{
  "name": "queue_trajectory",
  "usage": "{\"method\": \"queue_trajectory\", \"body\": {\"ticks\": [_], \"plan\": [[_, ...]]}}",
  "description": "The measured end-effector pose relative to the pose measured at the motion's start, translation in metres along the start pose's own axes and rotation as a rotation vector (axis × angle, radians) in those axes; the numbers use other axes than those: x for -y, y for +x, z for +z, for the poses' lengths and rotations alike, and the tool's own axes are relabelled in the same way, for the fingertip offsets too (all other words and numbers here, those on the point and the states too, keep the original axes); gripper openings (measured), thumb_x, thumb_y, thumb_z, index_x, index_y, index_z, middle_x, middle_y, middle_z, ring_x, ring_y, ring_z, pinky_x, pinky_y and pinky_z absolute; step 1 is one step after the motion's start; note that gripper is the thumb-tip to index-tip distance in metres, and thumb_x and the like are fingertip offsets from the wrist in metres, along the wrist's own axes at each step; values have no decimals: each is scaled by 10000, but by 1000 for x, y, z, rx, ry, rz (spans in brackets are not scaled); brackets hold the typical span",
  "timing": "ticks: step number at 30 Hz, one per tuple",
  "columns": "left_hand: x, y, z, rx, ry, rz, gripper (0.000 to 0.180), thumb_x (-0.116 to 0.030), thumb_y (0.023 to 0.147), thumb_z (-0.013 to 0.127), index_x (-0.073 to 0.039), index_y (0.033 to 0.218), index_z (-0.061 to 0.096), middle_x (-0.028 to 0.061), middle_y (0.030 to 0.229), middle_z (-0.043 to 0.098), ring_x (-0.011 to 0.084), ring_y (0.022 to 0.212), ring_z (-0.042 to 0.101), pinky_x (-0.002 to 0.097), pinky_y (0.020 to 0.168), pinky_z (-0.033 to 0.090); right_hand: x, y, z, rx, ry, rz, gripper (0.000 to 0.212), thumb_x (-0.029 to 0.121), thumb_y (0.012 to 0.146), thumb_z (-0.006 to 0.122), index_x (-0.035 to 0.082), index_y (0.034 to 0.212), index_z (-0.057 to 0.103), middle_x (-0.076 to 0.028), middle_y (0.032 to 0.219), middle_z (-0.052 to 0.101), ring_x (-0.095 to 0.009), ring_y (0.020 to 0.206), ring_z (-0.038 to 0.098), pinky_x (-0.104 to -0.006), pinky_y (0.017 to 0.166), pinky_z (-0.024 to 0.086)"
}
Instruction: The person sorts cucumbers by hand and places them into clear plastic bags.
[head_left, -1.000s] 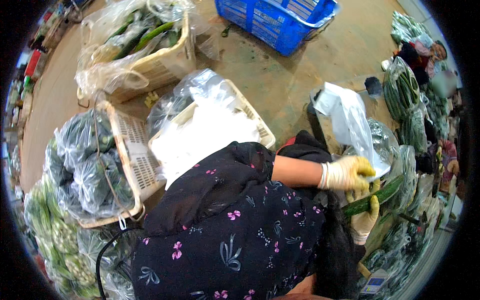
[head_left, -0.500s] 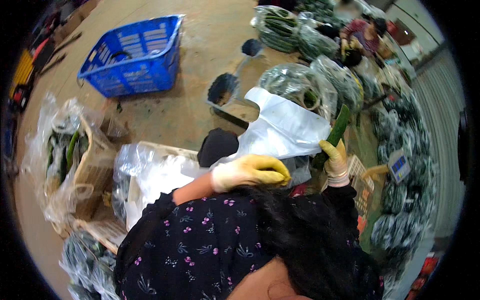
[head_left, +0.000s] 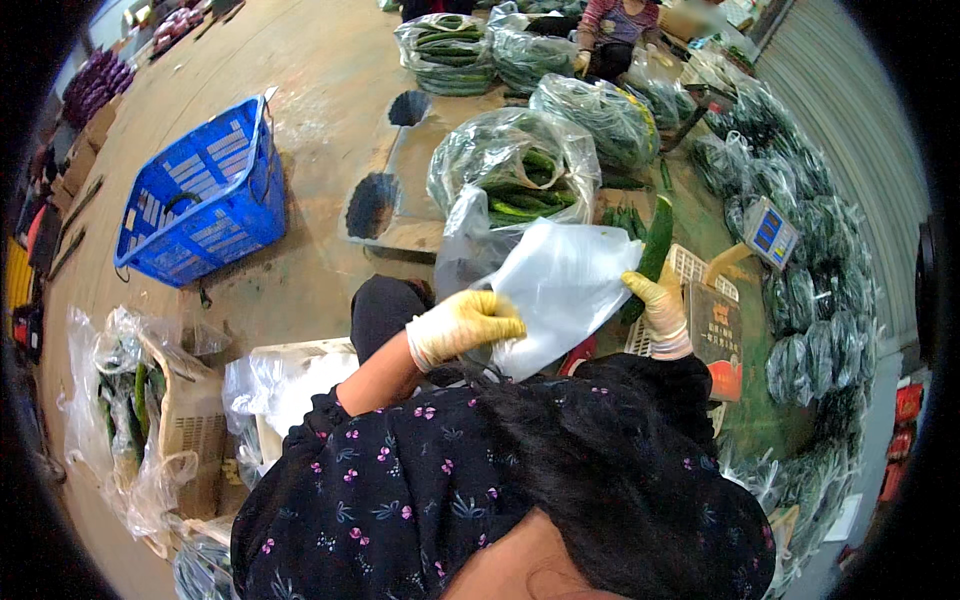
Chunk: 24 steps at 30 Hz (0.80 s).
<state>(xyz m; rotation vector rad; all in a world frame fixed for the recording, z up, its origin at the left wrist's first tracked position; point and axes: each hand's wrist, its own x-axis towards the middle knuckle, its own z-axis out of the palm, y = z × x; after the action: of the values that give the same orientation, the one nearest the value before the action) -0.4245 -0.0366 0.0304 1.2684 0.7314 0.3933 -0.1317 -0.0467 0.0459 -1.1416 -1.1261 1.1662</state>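
Observation:
My right hand (head_left: 658, 305), in a yellowish-white glove, is closed around a long dark green cucumber (head_left: 656, 238) that stands nearly upright. A white plastic bag (head_left: 562, 282) stretches between my hands, its right edge against the right hand's fingertips. At its lower left edge, my gloved left hand (head_left: 465, 328) pinches the bag, fingers together. Just beyond it sits a big clear bag (head_left: 515, 150) full of cucumbers, open at the near side. Several loose cucumbers (head_left: 624, 220) lie beside that bag, partly hidden behind the white one.
A blue crate (head_left: 200, 200) stands on the floor at the left. Nearer are a plastic-lined crate (head_left: 190, 400) with cucumbers and a pale crate of white bags (head_left: 290, 370). At right are a scale display (head_left: 770, 232), a carton (head_left: 712, 335) and stacked bagged cucumbers (head_left: 800, 290). A co-worker (head_left: 615, 30) sits far off.
My view has shifted, so the surroundings sit lower and farther left. My left hand has come to the bag's lower edge, and the bag hangs more toward me. The cucumber stays in my right hand.

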Motion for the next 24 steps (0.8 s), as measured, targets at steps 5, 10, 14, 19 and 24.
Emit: {"method": "queue_trajectory", "body": {"ticks": [5, 10, 14, 19, 24], "plan": [[19, 14, -4, -334, -210, 45, 259, -270, 832, 612, -21, 889, 654, -7, 763, 604, 77, 650, 515, 216, 598, 420, -26, -11, -46, -56, -167, 11, 515, 72, 755, 630, -10, 1228, 445, -86, 1085, 563, -168, 992, 538, -292, 878, 424], [19, 20, -24, -536, -554, 316, 130, -166, 860, 582, -51, 904, 619, -35, 765, 573, 50, 669, 508, 212, 593, 414, -6, -22, -40, -155, -84, 55, 388, 63, 769, 627, -5, 1132, 511, -68, 956, 623, -142, 854, 592, -256, 785, 460], [8, 40, 13, -366, -264, 249, 121, -184, 843, 608, -78, 899, 622, -46, 771, 563, 59, 709, 507, 212, 634, 411, -4, -22, 9, 81, 51, 137, 370, 88, 768, 631, 17, 1115, 521, -91, 978, 618, -164, 867, 598, -273, 778, 468], [9, 63, 46, -253, -497, 218, 348, -209, 840, 615, 19, 1101, 577, 45, 985, 618, 111, 868, 558, 261, 765, 438, -35, -14, 54, 196, -190, -13, 487, 155, 674, 717, 44, 1117, 550, -59, 969, 611, -161, 872, 562, -289, 807, 446], [22, 43, 17, -113, -584, 235, 258, -206, 862, 580, 16, 994, 592, 78, 928, 628, 149, 803, 576, 269, 756, 445, -60, 0, 38, 94, -443, -1, 476, 190, 654, 682, 43, 1089, 558, -130, 946, 627, -232, 877, 598, -323, 801, 461]]}}
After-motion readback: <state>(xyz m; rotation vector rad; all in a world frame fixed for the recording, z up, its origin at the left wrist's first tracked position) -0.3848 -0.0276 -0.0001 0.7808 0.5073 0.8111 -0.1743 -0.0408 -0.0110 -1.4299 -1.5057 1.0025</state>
